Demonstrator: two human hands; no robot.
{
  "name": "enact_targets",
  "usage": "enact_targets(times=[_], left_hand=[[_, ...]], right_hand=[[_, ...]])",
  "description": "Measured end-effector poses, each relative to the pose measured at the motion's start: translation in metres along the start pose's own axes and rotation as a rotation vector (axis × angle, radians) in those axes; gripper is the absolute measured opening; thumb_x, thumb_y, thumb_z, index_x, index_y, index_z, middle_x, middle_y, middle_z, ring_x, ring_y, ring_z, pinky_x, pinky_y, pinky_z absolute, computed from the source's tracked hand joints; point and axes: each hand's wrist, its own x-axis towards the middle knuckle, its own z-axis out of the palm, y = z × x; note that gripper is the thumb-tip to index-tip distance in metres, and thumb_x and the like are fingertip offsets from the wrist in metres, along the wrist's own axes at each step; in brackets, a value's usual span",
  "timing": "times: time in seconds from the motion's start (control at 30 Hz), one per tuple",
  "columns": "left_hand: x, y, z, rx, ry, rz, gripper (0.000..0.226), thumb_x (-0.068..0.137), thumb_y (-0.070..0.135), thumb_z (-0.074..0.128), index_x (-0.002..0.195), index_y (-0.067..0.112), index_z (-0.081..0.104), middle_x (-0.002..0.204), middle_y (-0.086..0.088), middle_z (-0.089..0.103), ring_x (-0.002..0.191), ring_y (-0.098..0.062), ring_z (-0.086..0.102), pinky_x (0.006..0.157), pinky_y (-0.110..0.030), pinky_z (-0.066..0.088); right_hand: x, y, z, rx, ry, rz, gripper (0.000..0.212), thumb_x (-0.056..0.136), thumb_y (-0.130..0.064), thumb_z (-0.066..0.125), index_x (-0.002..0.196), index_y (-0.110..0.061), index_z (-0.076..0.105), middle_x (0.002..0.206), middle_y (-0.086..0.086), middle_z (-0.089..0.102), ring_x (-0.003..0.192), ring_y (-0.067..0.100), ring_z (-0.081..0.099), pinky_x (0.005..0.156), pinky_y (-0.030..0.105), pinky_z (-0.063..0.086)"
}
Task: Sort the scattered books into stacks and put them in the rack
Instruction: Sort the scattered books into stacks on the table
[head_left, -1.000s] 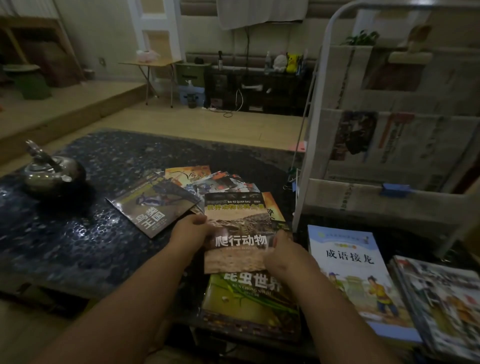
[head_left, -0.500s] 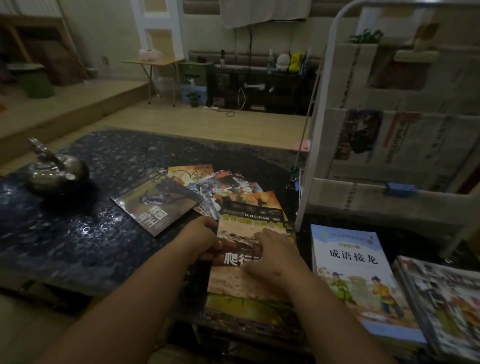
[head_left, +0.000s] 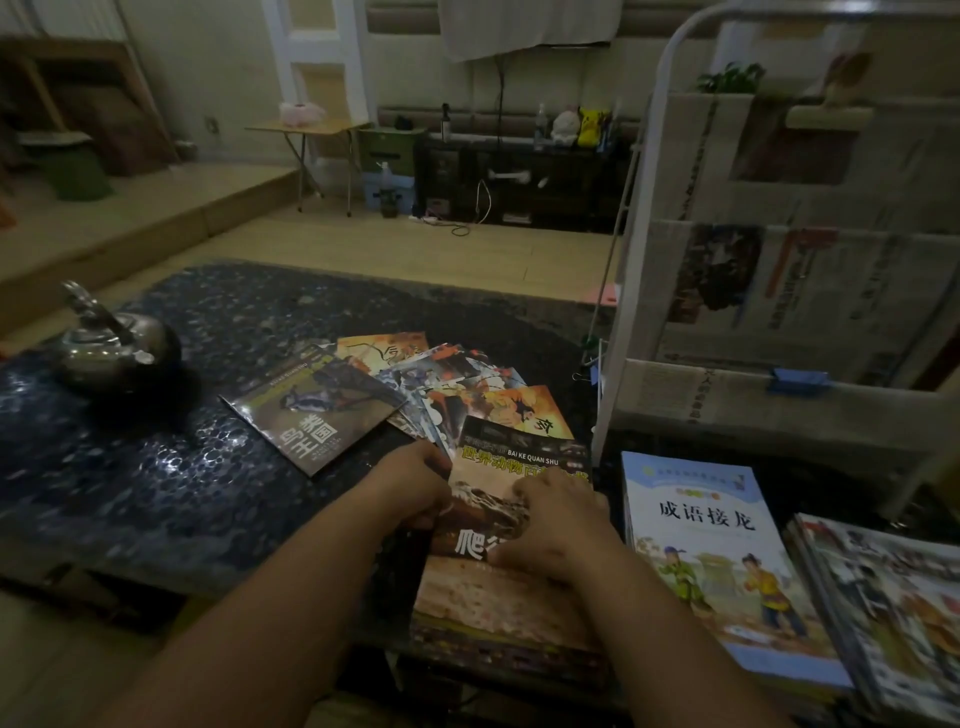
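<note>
- Two hands on the brown-and-black glossy reptile paperback (head_left: 524, 462): left hand (head_left: 415, 486) pinches its left edge, right hand (head_left: 558, 525) presses flat on top.
- Its long axis runs straight away from the person.

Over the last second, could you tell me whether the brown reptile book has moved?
Yes. The reptile book has come down and toward the person, now lying flat on the stack beside the blue book, which stayed put.
</note>
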Motion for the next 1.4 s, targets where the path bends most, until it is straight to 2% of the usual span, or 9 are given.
enact_targets(times=[0.17, 0.3, 0.47, 0.6, 0.7, 0.83, 1.13, 1.27, 1.4], left_hand=[[-0.001, -0.001, 0.003, 0.016, 0.022, 0.021, 0.032, 0.076, -0.008, 0.064, 0.094, 0.019, 0.059, 0.082, -0.01, 0.065, 0.065, -0.019, 0.061, 0.05, -0.026, 0.05], [0.006, -0.004, 0.003, 0.02, 0.053, 0.037, 0.017, 0.082, 0.007, 0.066, 0.093, 0.019, 0.061, 0.084, -0.01, 0.066, 0.065, -0.02, 0.058, 0.052, -0.028, 0.048], [0.016, -0.009, -0.006, 0.06, 0.224, 0.124, 0.009, 0.085, 0.021, 0.069, 0.083, 0.024, 0.06, 0.09, -0.003, 0.065, 0.084, -0.021, 0.063, 0.079, -0.039, 0.056], [0.026, -0.021, -0.011, 0.148, 0.324, 0.14, 0.011, 0.086, 0.028, 0.068, 0.094, 0.026, 0.06, 0.095, 0.0, 0.066, 0.081, -0.018, 0.062, 0.078, -0.037, 0.055], [0.031, -0.026, -0.014, 0.266, 0.424, 0.149, 0.024, 0.085, 0.027, 0.069, 0.108, 0.023, 0.064, 0.108, -0.001, 0.063, 0.09, -0.017, 0.058, 0.078, -0.033, 0.05], [0.039, -0.032, -0.025, 0.488, 0.578, 0.129, 0.041, 0.081, 0.032, 0.068, 0.12, 0.023, 0.061, 0.121, -0.008, 0.059, 0.11, -0.03, 0.054, 0.092, -0.041, 0.049], [0.064, -0.063, -0.056, 0.58, 0.59, 0.128, 0.065, 0.085, 0.028, 0.066, 0.143, 0.021, 0.036, 0.146, -0.009, 0.041, 0.131, -0.03, 0.041, 0.107, -0.048, 0.032], [0.064, -0.066, -0.059, 0.639, 0.546, 0.105, 0.077, 0.089, 0.04, 0.065, 0.151, 0.032, 0.021, 0.159, -0.009, 0.021, 0.134, -0.035, 0.042, 0.101, -0.048, 0.044], [0.056, -0.061, -0.059, 0.737, 0.611, 0.122, 0.073, 0.088, 0.04, 0.066, 0.148, 0.029, 0.027, 0.143, -0.011, 0.047, 0.116, -0.035, 0.056, 0.089, -0.043, 0.048]], right_hand=[[-0.001, 0.0, -0.001, -0.007, 0.004, 0.001, 0.087, 0.065, -0.068, 0.069, 0.139, -0.031, 0.043, 0.138, 0.002, 0.039, 0.13, 0.027, 0.033, 0.109, 0.049, 0.025], [0.001, -0.001, -0.002, 0.048, 0.04, 0.009, 0.076, 0.075, -0.069, 0.061, 0.138, -0.029, 0.046, 0.138, 0.001, 0.042, 0.13, 0.026, 0.035, 0.107, 0.046, 0.028], [0.003, -0.003, -0.008, 0.201, 0.137, 0.008, 0.048, 0.092, -0.043, 0.058, 0.137, -0.027, 0.05, 0.139, -0.001, 0.046, 0.126, 0.021, 0.044, 0.102, 0.037, 0.038], [0.003, -0.006, -0.011, 0.355, 0.122, -0.003, 0.04, 0.095, -0.036, 0.055, 0.134, -0.028, 0.052, 0.137, -0.004, 0.052, 0.121, 0.016, 0.051, 0.099, 0.034, 0.045], [0.005, -0.008, -0.013, 0.41, 0.144, -0.004, 0.04, 0.094, -0.037, 0.053, 0.133, -0.028, 0.053, 0.134, -0.006, 0.055, 0.119, 0.014, 0.053, 0.098, 0.036, 0.047], [0.008, -0.009, -0.015, 0.462, 0.178, 0.011, 0.039, 0.094, -0.037, 0.054, 0.133, -0.029, 0.054, 0.135, -0.006, 0.056, 0.12, 0.014, 0.052, 0.097, 0.034, 0.046], [0.017, -0.011, -0.014, 0.519, 0.208, 0.004, 0.036, 0.095, -0.036, 0.057, 0.13, -0.028, 0.056, 0.134, -0.005, 0.057, 0.122, 0.014, 0.052, 0.099, 0.033, 0.043], [0.018, -0.011, -0.014, 0.531, 0.191, 0.015, 0.036, 0.095, -0.036, 0.057, 0.131, -0.029, 0.056, 0.134, -0.005, 0.056, 0.123, 0.014, 0.051, 0.1, 0.034, 0.044], [0.017, -0.012, -0.013, 0.539, 0.181, 0.019, 0.038, 0.095, -0.037, 0.057, 0.132, -0.028, 0.055, 0.134, -0.004, 0.056, 0.123, 0.014, 0.051, 0.102, 0.036, 0.045]])
